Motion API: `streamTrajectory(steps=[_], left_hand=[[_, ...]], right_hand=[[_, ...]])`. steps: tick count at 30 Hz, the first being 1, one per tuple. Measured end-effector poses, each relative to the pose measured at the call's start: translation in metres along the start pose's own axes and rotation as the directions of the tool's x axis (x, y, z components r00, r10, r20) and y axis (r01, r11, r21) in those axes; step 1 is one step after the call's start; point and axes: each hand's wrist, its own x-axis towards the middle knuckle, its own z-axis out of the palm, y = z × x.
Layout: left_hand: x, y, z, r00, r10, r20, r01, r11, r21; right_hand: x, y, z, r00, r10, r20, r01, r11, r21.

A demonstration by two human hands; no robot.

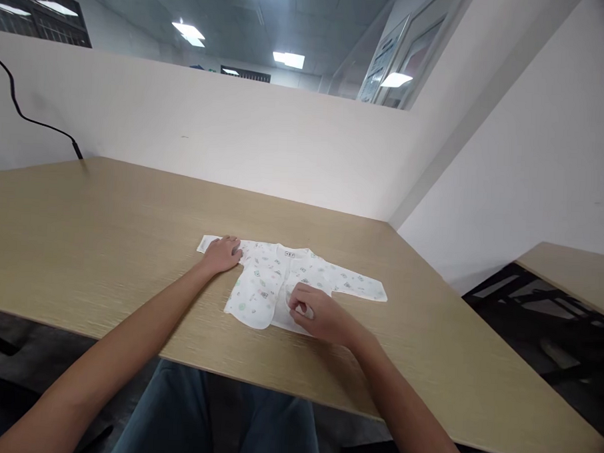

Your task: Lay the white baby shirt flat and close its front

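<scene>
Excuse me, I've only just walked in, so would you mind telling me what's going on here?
A person at a wooden table has both bare hands on a small white printed baby shirt lying flat. The left hand rests on one sleeve; the right hand grips the front near the lower edge. The other sleeve lies spread out.

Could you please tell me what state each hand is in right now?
Left hand: open, flat on a sleeve of the white baby top.
Right hand: curled on its front; grip cannot be told.
</scene>
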Motion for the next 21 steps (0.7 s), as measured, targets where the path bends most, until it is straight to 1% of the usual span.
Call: streamTrajectory(steps=[2,3,4,6,8,9,10,11,12,13,15,16,17,18,19,21], left_hand=[[0.000,0.001,0.000,1.000,0.002,0.003,-0.002,1.000,-0.003],[0.000,0.001,0.000,1.000,0.002,0.006,-0.002,1.000,-0.003],[-0.001,0.001,0.000,1.000,0.004,0.007,-0.004,1.000,-0.003],[-0.001,0.001,0.001,1.000,0.012,0.008,-0.012,1.000,-0.005],[-0.001,0.000,0.001,1.000,0.018,0.004,-0.018,1.000,-0.009],[-0.002,0.000,0.001,1.000,0.020,0.000,-0.020,1.000,-0.013],[-0.002,0.000,-0.001,1.000,0.022,-0.004,-0.022,1.000,-0.020],[-0.003,0.001,-0.003,1.000,0.023,-0.012,-0.023,0.999,-0.030],[-0.004,0.003,-0.005,0.999,0.025,-0.027,-0.026,0.999,-0.043],[-0.005,0.007,-0.008,0.998,0.033,-0.047,-0.036,0.997,-0.061],[-0.008,0.021,-0.014,0.992,0.082,-0.099,-0.093,0.990,-0.107],[-0.010,0.029,-0.016,0.985,0.121,-0.121,-0.136,0.982,-0.128],[-0.012,0.039,-0.017,0.977,0.169,-0.133,-0.187,0.972,-0.143],[-0.015,0.050,-0.017,0.966,0.224,-0.130,-0.242,0.959,-0.148],[-0.019,0.060,-0.016,0.953,0.281,-0.113,-0.295,0.945,-0.142],[-0.027,0.076,-0.009,0.923,0.383,-0.043,-0.385,0.916,-0.108]], right_hand=[[-0.002,-0.006,-0.010,0.999,-0.023,-0.048,0.028,0.996,0.088],[-0.004,-0.009,-0.016,0.998,-0.027,-0.055,0.034,0.991,0.133],[-0.006,-0.013,-0.021,0.999,-0.031,-0.037,0.037,0.984,0.173],[-0.010,-0.017,-0.028,0.995,-0.045,0.084,0.024,0.973,0.231],[-0.014,-0.016,-0.033,0.975,-0.038,0.219,-0.017,0.969,0.246],[-0.015,-0.013,-0.034,0.969,-0.019,0.246,-0.041,0.970,0.238],[-0.015,-0.010,-0.035,0.973,0.009,0.230,-0.062,0.973,0.222],[-0.015,-0.005,-0.035,0.985,0.042,0.170,-0.076,0.977,0.201],[-0.013,0.000,-0.033,0.995,0.076,0.072,-0.087,0.980,0.176],[-0.010,0.006,-0.031,0.993,0.106,-0.047,-0.098,0.984,0.148],[-0.002,0.018,-0.021,0.953,0.137,-0.270,-0.121,0.990,0.075],[0.003,0.025,-0.013,0.927,0.137,-0.348,-0.134,0.990,0.032],[0.008,0.031,-0.005,0.915,0.125,-0.385,-0.141,0.990,-0.014],[0.014,0.036,0.004,0.917,0.116,-0.383,-0.149,0.987,-0.060],[0.019,0.041,0.012,0.926,0.116,-0.359,-0.163,0.981,-0.103],[0.026,0.050,0.027,0.959,0.139,-0.247,-0.186,0.966,-0.181]])
